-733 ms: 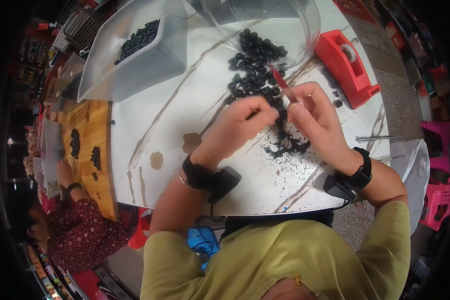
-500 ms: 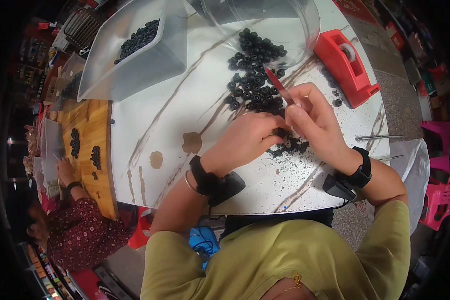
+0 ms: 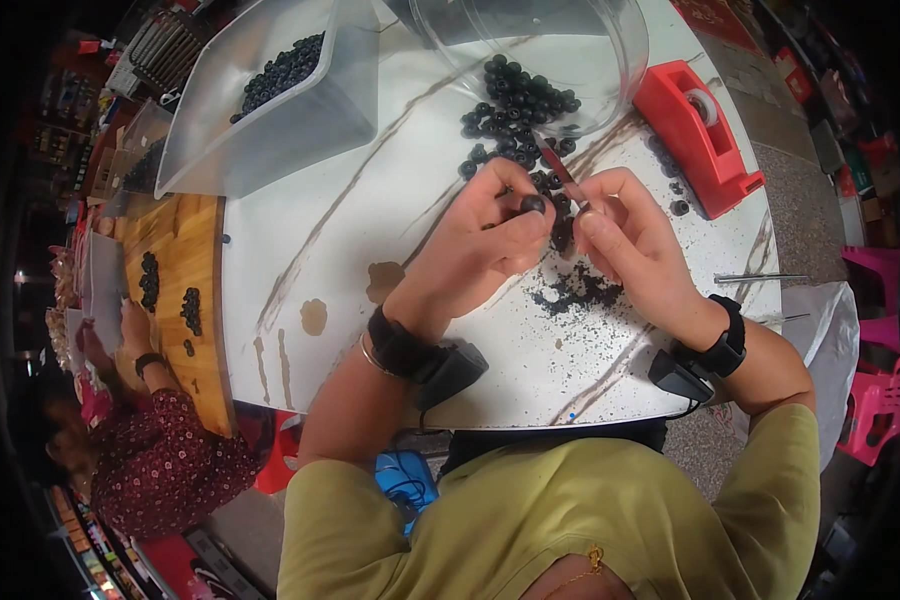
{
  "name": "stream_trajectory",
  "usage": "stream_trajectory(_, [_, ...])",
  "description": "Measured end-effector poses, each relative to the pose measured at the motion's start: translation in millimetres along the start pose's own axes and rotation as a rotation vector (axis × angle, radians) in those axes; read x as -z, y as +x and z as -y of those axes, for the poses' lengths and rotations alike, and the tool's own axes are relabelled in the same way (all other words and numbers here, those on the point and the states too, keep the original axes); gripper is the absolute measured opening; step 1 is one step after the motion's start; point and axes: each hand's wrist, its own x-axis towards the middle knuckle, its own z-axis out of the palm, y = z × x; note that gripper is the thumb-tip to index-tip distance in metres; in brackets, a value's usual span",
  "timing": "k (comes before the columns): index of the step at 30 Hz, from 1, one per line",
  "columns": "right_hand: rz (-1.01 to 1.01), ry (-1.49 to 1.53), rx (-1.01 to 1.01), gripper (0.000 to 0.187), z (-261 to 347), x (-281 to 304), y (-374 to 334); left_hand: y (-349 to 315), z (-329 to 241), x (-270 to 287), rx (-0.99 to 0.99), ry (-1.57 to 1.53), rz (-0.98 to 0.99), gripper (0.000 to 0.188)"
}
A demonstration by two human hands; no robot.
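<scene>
My left hand (image 3: pixel 475 240) is raised over the pile's near edge, a small dark round ball (image 3: pixel 533 204), berry- or bead-like, pinched between thumb and fingers. Close beside it, my right hand (image 3: pixel 638 240) grips a slim red tool (image 3: pixel 558 165) like a small knife, its far end slanting up and left; the end in my fingers is mostly hidden. A heap of similar dark balls (image 3: pixel 515 95) lies on the white marbled table (image 3: pixel 320 225) beyond both hands. Dark crumbs (image 3: pixel 580 290) are scattered just below my hands.
A translucent bin (image 3: pixel 310 130) holding many dark balls stands far left. A clear round container (image 3: pixel 630 60) tops the heap; a red tape dispenser (image 3: pixel 695 140) sits at right. Leftward, another person (image 3: pixel 160 460) works at a wooden board (image 3: pixel 185 260) with dark balls on it.
My left hand has lifted from the crumbs toward the heap, and a dark ball now shows in its fingers. My right hand with the red tool has barely moved.
</scene>
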Motion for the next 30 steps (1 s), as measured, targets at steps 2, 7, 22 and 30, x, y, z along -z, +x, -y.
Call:
stream_trajectory(2, [0.008, -0.003, -0.006, 0.02, 0, 0, 0, 0, 1, 2, -0.039, -0.014, 0.019, 0.019])
stream_trajectory(7, [0.052, 0.011, -0.005, 0.024, -1, 0, -1, 3, 5, 0, -0.059, -0.034, -0.098, 0.014])
stream_trajectory(22, [0.01, -0.229, 0.142, 0.028, -11, -1, -5, 3, 12, 6, -0.145, 0.163, -0.118, 0.022])
stream_trajectory(30, [0.016, -0.187, 0.188, 0.023, -10, -2, -5, 3, 14, 5, -0.142, 0.154, -0.115, 0.019])
